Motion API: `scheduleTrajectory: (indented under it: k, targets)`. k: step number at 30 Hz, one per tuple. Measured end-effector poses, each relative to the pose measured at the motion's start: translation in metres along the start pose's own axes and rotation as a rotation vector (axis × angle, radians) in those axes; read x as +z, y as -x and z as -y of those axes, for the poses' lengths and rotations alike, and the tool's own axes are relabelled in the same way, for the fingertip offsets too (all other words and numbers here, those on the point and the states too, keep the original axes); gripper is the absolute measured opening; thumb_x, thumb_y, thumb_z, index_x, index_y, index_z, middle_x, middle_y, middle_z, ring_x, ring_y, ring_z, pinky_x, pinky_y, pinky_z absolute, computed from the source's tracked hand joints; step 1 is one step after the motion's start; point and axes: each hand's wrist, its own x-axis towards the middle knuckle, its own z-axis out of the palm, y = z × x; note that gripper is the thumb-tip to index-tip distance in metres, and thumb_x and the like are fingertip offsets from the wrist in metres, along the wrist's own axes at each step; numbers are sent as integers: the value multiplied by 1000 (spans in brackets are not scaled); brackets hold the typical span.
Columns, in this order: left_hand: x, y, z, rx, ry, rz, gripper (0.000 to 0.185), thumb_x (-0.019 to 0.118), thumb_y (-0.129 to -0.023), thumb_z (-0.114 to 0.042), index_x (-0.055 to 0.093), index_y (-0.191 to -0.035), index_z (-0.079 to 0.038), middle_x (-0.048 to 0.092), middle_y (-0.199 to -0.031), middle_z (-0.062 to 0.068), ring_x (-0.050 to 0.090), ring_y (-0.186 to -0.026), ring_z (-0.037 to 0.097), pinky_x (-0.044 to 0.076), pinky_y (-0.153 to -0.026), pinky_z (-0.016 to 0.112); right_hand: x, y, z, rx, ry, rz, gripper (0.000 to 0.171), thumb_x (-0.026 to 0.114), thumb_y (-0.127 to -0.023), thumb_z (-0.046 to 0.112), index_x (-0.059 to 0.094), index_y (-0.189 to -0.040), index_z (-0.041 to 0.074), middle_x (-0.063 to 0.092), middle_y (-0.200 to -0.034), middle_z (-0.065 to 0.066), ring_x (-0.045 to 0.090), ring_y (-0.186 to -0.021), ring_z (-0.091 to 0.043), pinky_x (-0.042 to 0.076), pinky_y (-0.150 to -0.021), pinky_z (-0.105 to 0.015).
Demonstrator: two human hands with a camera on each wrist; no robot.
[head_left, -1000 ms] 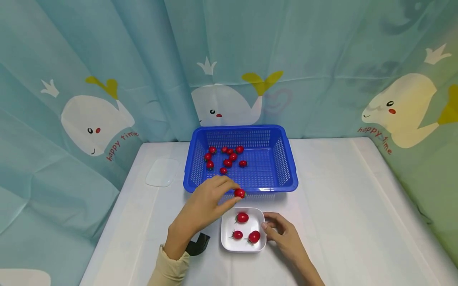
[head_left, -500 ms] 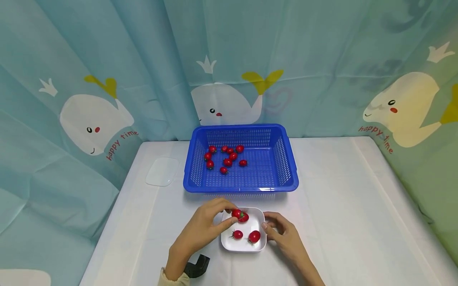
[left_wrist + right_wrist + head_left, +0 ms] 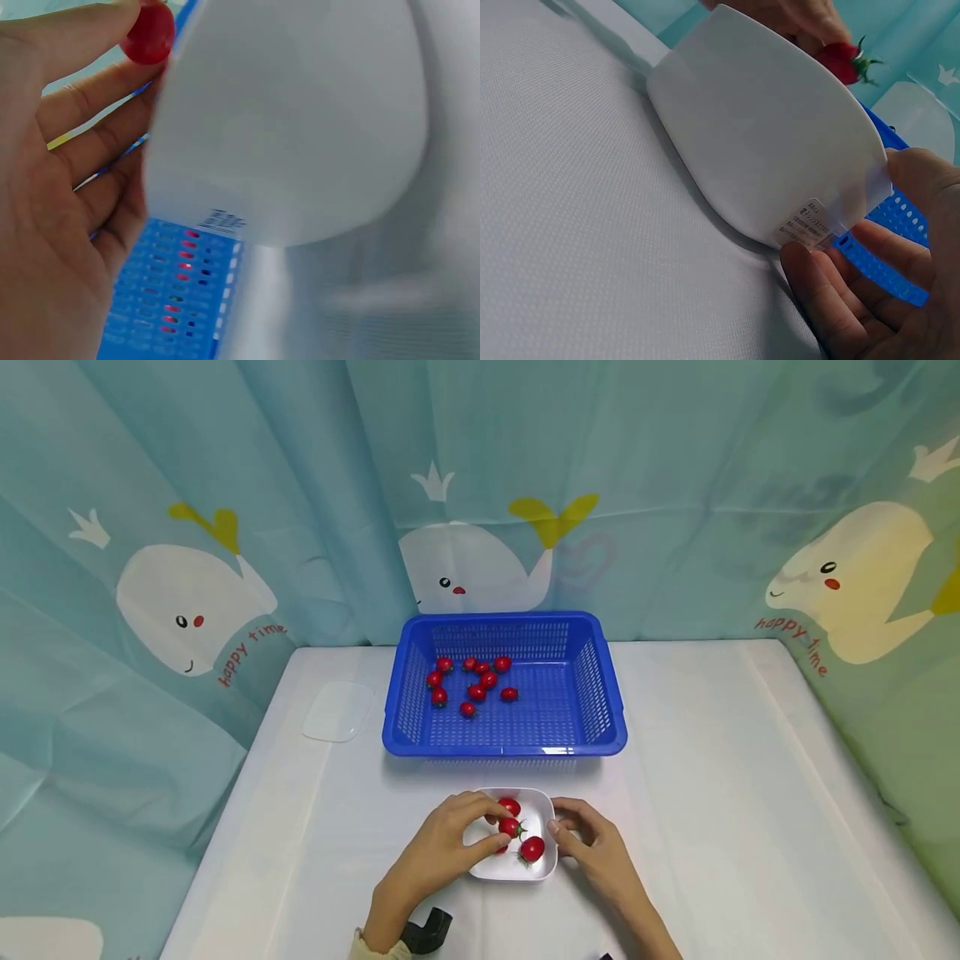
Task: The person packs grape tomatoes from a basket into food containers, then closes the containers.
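Over the small white square container (image 3: 542, 810), my left hand (image 3: 438, 847) pinches a cherry tomato (image 3: 510, 827) between thumb and fingers. The right wrist view shows that tomato (image 3: 841, 63), its green stem pointing away from the fingers, above the container's rim. Inside the container lie a tomato (image 3: 510, 807) at the back, another (image 3: 532, 849) at front right and a third partly hidden behind my left thumb. My right hand (image 3: 596, 852) grips the container's right side, thumb at the rim, fingers along the wall near a printed label (image 3: 808, 222).
A blue plastic basket (image 3: 502, 750) with several cherry tomatoes (image 3: 477, 692) stands behind the container. A clear lid (image 3: 337, 712) lies flat on the white table (image 3: 705, 777) to the left. Patterned curtains (image 3: 660, 527) enclose the table's back and sides.
My left hand has brought the tomato from the basket's front edge down toward me, over the container. My right hand has stayed on the container's side. The head view has tilted slightly.
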Motion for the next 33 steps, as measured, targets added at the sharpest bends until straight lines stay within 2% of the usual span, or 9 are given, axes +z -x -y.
scheduleTrajectory:
  k: [3, 6, 11, 22, 28, 33]
  targets:
    - [4, -1, 2, 35, -68, -9, 24, 81, -91, -32, 74, -113, -29, 71, -107, -18, 62, -104, 5, 52, -97, 32, 0, 0, 0, -2, 3, 1, 37, 73, -96, 13, 66, -130, 1, 72, -104, -21, 69, -88, -7, 63, -72, -29]
    - [10, -3, 6, 99, -146, -38, 26, 86, -85, -33, 75, -108, -27, 74, -108, -16, 63, -105, 6, 49, -91, 27, -1, 0, 0, -8, 8, 7, 37, 73, -97, 13, 66, -131, 0, 72, -103, -21, 69, -88, -7, 63, -72, -29]
    - [18, -3, 8, 178, -277, -73, 28, 89, -81, -41, 76, -102, -27, 76, -104, -14, 63, -107, 7, 44, -86, 25, -1, -1, -1, -30, -1, 11, 36, 72, -97, 11, 65, -131, -1, 72, -102, -22, 69, -87, -7, 64, -72, -30]
    - [21, -5, 7, 194, -381, -29, 27, 85, -82, -47, 78, -98, -27, 76, -101, -15, 60, -107, 8, 44, -87, 26, -1, -2, -3, -45, 4, 12, 36, 71, -98, 10, 65, -131, -2, 72, -103, -23, 69, -88, -6, 64, -71, -30]
    - [21, -5, 6, 196, -406, -17, 27, 85, -83, -45, 77, -100, -26, 77, -102, -14, 60, -107, 9, 44, -87, 27, 0, -2, -2, -42, 3, 3, 35, 71, -97, 10, 65, -130, -1, 72, -101, -21, 69, -87, -6, 64, -71, -30]
    - [19, -4, 3, 167, -400, 4, 25, 83, -86, -44, 76, -104, -27, 76, -104, -14, 61, -108, 9, 45, -89, 27, 0, -2, -2, -36, 5, 2, 35, 72, -97, 10, 65, -130, -1, 72, -102, -21, 68, -87, -6, 63, -71, -30]
